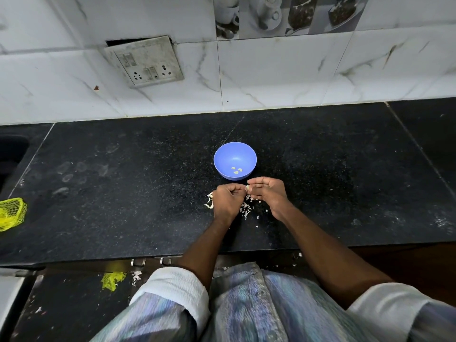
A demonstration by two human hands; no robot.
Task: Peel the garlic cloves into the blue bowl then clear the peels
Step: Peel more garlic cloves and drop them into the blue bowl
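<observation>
Garlic clove (247,187) is pinched between right hand (267,193) and curled left hand (225,201) just beside blue bowl (235,160); risk: slippery clove escapes, or peels (248,208) fall in.

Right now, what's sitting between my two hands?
In the head view, a garlic clove sits between the left hand and right hand, pinched at the fingertips, with peels scattered on the counter below.

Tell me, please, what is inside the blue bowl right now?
The blue bowl holds a few peeled garlic cloves near its front wall, three or four. The near rim hides a little of the bottom, so any clove lying there cannot be seen.
</observation>
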